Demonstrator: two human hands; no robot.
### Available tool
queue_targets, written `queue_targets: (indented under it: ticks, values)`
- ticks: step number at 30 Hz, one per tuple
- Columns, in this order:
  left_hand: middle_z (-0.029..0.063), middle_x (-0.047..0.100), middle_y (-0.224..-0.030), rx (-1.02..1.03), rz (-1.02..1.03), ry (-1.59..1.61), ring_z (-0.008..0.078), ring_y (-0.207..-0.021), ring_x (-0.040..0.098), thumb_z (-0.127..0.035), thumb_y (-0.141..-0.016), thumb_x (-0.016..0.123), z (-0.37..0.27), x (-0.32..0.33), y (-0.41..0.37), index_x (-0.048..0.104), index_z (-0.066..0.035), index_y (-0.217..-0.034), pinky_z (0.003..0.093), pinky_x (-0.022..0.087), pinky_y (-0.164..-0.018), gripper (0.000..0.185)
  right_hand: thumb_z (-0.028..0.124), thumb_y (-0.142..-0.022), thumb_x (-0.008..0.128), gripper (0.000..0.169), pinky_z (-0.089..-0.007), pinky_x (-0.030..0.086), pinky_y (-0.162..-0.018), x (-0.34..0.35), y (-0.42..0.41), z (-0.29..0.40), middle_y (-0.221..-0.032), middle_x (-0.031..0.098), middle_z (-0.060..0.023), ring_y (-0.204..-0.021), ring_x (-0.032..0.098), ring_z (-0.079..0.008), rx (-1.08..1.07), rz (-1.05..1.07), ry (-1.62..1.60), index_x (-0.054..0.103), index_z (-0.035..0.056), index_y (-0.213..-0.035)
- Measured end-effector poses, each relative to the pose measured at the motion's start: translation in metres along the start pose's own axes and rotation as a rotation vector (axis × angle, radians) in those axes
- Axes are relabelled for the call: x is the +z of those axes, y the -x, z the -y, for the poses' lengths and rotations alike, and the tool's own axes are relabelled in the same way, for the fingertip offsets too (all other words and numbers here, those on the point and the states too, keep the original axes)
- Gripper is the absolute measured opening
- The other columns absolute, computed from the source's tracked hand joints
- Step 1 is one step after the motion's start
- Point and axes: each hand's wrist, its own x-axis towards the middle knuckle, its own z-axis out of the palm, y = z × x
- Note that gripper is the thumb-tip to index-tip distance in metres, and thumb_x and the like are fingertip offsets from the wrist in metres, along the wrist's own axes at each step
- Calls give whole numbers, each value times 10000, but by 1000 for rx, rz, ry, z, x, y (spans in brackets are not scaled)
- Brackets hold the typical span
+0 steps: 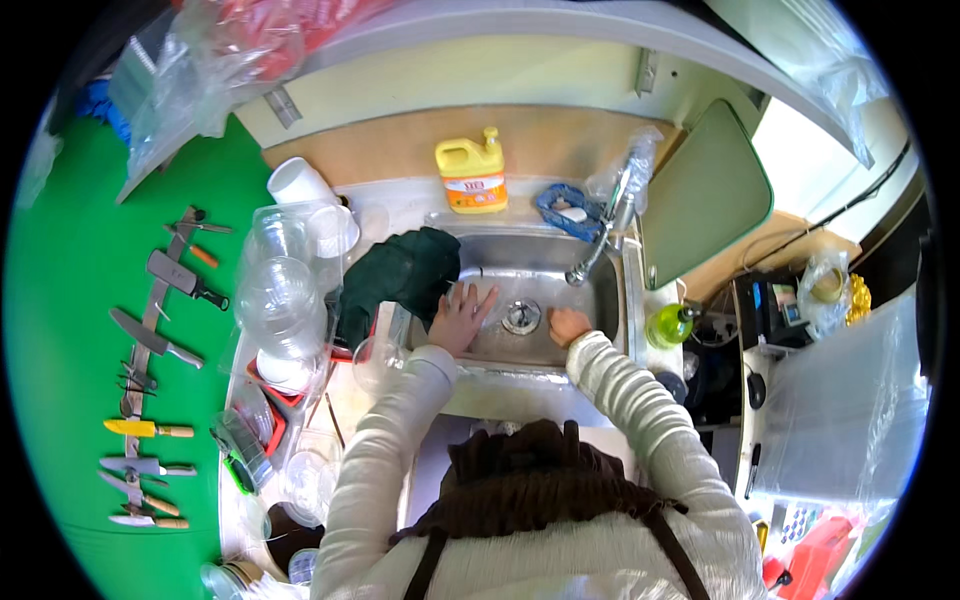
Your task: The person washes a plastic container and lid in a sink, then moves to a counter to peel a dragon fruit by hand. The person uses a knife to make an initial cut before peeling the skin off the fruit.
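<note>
In the head view my left hand (459,319) is over the left side of a stainless steel sink (495,286), palm down, fingers spread, holding nothing. Its fingertips come close to a dark green cloth (405,266) draped over the sink's left rim; whether they touch it I cannot tell. My right hand (568,327) is curled into a fist at the right of the basin, with nothing visible in it. Between the hands sits the round drain strainer (521,316). A chrome faucet (600,251), partly wrapped in clear plastic, reaches over the basin's right side.
Behind the sink stand a yellow detergent jug (474,180) and a blue mesh bag (568,211). Clear plastic containers (281,300) crowd the left counter. Several knives (154,337) hang on a wall strip. A green spray bottle (670,325) and a leaning board (709,199) are at right.
</note>
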Motion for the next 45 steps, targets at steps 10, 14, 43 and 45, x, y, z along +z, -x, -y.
queue_targets:
  ticks: [10, 14, 43, 45]
  values:
    - [185, 402, -1373, -115, -75, -49, 396, -1198, 446, -193, -872, 492, -28, -5, 11, 335, -130, -1438, 478, 516, -816, 591, 182, -861, 490, 191, -521, 512, -719, 9, -28, -14, -806, 652, -234, -784, 633, -428, -32, 37, 159, 611, 82, -970]
    - [196, 347, -1427, -271, -100, 64, 373, -1216, 442, -161, -856, 525, -46, -12, 22, 345, -122, -1433, 397, 532, -800, 605, 163, -871, 487, 189, -515, 508, -715, 8, 4, 2, -848, 657, -213, -801, 635, -415, -5, -118, -46, 583, 106, -1023]
    - [74, 492, -1295, -1580, -368, 2612, 289, -1165, 521, 57, -810, 498, -133, -121, 148, 362, -168, -1377, 567, 477, -922, 625, 122, -761, 601, 216, -384, 483, -790, -5, 77, 168, -969, 604, -126, -947, 596, -289, -963, 160, 302, 571, 47, -962]
    - [83, 492, -1304, -1464, -492, 2667, 292, -1177, 518, 36, -815, 507, -137, -130, 172, 365, -155, -1376, 566, 447, -956, 609, 101, -736, 635, 309, -385, 466, -838, -8, 90, 185, -1039, 580, -132, -1012, 565, -300, -1082, 259, 180, 566, 49, -1032]
